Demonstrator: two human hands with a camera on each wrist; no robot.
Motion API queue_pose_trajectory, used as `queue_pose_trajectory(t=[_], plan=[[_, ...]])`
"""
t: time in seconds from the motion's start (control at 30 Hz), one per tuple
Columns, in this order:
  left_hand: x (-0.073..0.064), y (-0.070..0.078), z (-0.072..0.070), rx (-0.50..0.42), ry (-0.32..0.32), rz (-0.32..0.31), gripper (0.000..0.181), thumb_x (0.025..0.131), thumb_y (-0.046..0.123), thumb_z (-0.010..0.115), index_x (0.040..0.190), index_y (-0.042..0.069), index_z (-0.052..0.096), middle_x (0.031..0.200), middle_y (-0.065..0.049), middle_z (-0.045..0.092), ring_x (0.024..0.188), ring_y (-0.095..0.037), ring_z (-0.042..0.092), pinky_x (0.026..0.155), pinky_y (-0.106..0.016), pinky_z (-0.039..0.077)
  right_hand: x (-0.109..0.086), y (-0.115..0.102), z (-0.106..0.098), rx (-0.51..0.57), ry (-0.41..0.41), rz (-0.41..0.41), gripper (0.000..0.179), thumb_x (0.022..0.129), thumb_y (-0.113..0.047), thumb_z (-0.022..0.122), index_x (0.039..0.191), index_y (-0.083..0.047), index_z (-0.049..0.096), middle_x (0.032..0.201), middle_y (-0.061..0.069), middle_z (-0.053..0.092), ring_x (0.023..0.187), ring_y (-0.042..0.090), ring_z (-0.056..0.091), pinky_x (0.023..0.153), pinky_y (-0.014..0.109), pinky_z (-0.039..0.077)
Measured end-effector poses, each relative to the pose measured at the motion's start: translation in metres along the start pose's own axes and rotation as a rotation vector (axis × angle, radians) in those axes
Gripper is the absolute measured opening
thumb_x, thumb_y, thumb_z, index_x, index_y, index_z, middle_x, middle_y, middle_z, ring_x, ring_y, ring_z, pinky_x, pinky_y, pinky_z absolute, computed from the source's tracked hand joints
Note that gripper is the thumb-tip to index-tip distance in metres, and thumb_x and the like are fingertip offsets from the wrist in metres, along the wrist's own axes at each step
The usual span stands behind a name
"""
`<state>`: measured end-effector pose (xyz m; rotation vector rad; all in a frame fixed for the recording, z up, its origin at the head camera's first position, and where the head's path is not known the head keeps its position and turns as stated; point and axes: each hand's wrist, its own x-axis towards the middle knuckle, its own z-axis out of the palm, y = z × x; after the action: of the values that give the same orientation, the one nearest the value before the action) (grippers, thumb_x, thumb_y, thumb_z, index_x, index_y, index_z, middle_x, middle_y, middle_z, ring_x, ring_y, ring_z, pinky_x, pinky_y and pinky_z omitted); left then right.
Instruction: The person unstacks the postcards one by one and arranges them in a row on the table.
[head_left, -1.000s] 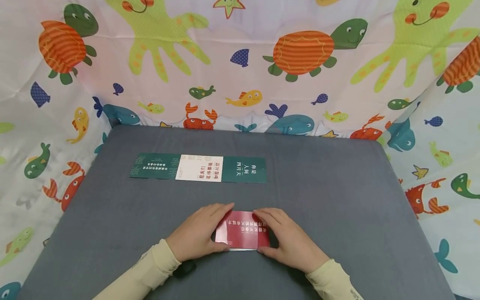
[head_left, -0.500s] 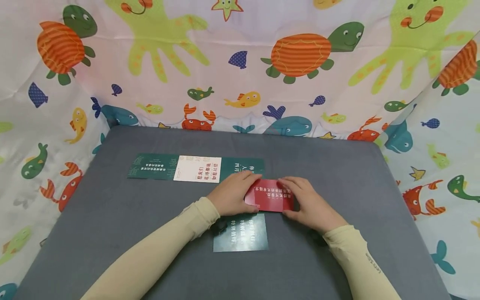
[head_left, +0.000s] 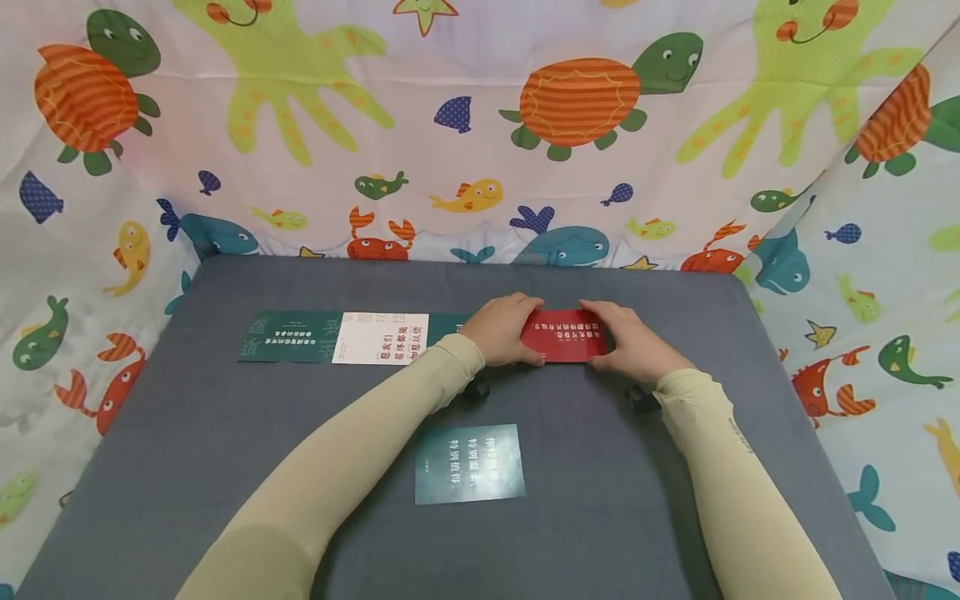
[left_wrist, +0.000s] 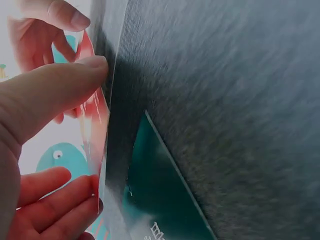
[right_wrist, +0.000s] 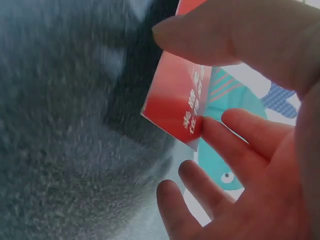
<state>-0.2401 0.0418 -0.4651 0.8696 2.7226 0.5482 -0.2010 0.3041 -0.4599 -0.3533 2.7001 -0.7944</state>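
Observation:
Between my two hands is a red card (head_left: 566,336) with white printed characters, close over the table at the right end of a row of cards. My left hand (head_left: 501,331) pinches its left end, thumb on the near edge and fingers on the far edge. At the opposite end my right hand (head_left: 637,337) grips it the same way. The left wrist view shows the red card (left_wrist: 92,125) beside a corner of a green card (left_wrist: 155,185). My left hand and sleeve hide most of that green card in the head view.
Leftward in the row lie a white card (head_left: 379,338) with red characters and a dark green card (head_left: 288,337). Nearer me, a shiny teal card (head_left: 470,465) lies alone on the grey tabletop (head_left: 600,500). A patterned curtain (head_left: 480,150) stands around the table's back and sides.
Both hands have carried the red card away from me and rightward, from the near middle to the row's right end. The teal card beneath it was uncovered and stays behind.

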Motion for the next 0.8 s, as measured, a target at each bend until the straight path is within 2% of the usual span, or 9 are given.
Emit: queue_pose_trajectory(t=[0.23, 0.47, 0.67, 0.8], plan=[[0.0050, -0.0004, 0.0009, -0.030, -0.051, -0.029, 0.099, 0.085, 0.053, 0.089, 0.165, 0.015, 0.045, 0.161, -0.004, 0.055, 0.145, -0.024, 0.056, 0.127, -0.044, 0.043, 0.0056, 0.0048, -0.0002, 0.004, -0.050, 0.031, 0.096, 0.089, -0.016, 0.084, 0.170, -0.014, 0.033, 0.170, 0.017, 0.037, 0.155, 0.043, 0.029, 0.112, 0.064, 0.053], [0.0008, -0.0024, 0.0050, -0.029, -0.002, -0.037, 0.096, 0.083, 0.052, 0.091, 0.162, 0.016, 0.049, 0.160, -0.002, 0.059, 0.144, -0.025, 0.057, 0.126, -0.043, 0.044, 0.0050, 0.0035, -0.0005, -0.001, -0.040, 0.011, 0.092, 0.089, -0.015, 0.082, 0.169, -0.015, 0.036, 0.170, 0.017, 0.038, 0.155, 0.043, 0.029, 0.111, 0.064, 0.054], [-0.0012, -0.0018, 0.0057, -0.042, -0.003, -0.050, 0.096, 0.082, 0.052, 0.092, 0.162, 0.018, 0.051, 0.156, -0.002, 0.063, 0.138, -0.027, 0.059, 0.120, -0.043, 0.050, 0.0038, 0.0047, 0.0016, 0.004, -0.044, 0.002, 0.090, 0.090, -0.013, 0.081, 0.168, -0.015, 0.037, 0.170, 0.019, 0.037, 0.155, 0.045, 0.028, 0.112, 0.066, 0.052], [-0.0036, -0.0001, 0.0056, -0.049, 0.010, -0.038, 0.097, 0.081, 0.051, 0.093, 0.162, 0.018, 0.050, 0.157, -0.001, 0.062, 0.141, -0.025, 0.058, 0.125, -0.042, 0.045, 0.0014, 0.0065, 0.0022, 0.009, -0.043, 0.001, 0.091, 0.090, -0.015, 0.082, 0.169, -0.016, 0.037, 0.172, 0.018, 0.035, 0.156, 0.045, 0.027, 0.112, 0.066, 0.053]])
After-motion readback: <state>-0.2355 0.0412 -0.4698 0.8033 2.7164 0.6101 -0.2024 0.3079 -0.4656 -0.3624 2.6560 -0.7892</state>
